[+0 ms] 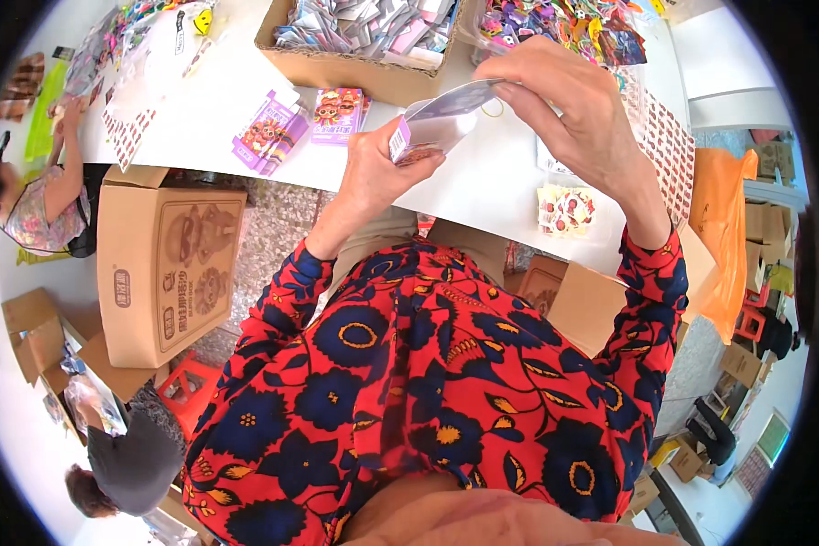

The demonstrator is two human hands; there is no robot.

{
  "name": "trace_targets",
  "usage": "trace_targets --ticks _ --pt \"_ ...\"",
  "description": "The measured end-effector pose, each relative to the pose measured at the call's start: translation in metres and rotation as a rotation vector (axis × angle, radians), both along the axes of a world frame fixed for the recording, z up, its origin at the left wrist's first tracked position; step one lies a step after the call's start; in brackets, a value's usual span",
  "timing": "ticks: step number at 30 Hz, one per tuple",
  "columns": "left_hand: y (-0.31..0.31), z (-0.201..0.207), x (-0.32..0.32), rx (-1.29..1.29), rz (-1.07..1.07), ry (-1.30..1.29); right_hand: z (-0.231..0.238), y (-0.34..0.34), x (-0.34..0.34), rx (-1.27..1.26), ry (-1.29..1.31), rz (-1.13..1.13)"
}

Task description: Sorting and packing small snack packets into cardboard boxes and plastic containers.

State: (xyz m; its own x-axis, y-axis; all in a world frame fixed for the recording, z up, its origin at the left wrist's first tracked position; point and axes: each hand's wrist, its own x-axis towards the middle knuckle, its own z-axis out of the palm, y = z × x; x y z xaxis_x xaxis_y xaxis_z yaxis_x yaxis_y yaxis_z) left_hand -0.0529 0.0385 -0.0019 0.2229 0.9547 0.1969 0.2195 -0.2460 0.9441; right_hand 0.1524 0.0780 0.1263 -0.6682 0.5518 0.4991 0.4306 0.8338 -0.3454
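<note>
My left hand (376, 171) is closed round a small purple cardboard box (439, 135), tilted, with its white inside showing. My right hand (569, 114) pinches the end of a flat grey piece (455, 98) at the box's upper side. I cannot tell whether that piece is a flap or a separate packet. Left of my hands, purple printed boxes (268, 135) lie on the white table (200, 100), with a small stack of purple boxes (338, 114) beside them. Cream sheets with red figures (566, 211) lie near the table edge below my right hand.
An open carton (355, 75) of grey packets stands at the back, next to a clear tub of colourful trinkets (564, 27). A sticker sheet (669, 155) and an orange bag (721, 237) are at right. A large carton (168, 268) stands left; two people work beyond it.
</note>
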Motion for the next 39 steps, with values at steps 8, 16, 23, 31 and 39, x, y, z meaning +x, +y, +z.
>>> trace_targets --ticks 8,16,23,31,39 --pt "-0.001 0.0 0.006 -0.072 -0.04 -0.062 -0.03 0.001 -0.002 0.081 0.033 -0.009" --pt "-0.003 0.009 0.014 -0.242 -0.061 -0.175 -0.049 -0.003 -0.001 0.272 0.057 -0.16" --pt "-0.001 0.008 0.018 -0.382 -0.147 -0.282 -0.062 -0.014 0.003 0.222 0.092 -0.198" --pt "-0.003 -0.003 0.027 -0.442 -0.212 -0.297 -0.084 0.048 0.095 -0.117 0.207 -0.543" --pt "-0.002 -0.008 0.033 -0.437 -0.248 -0.219 -0.151 0.13 0.148 0.004 -0.184 -0.661"
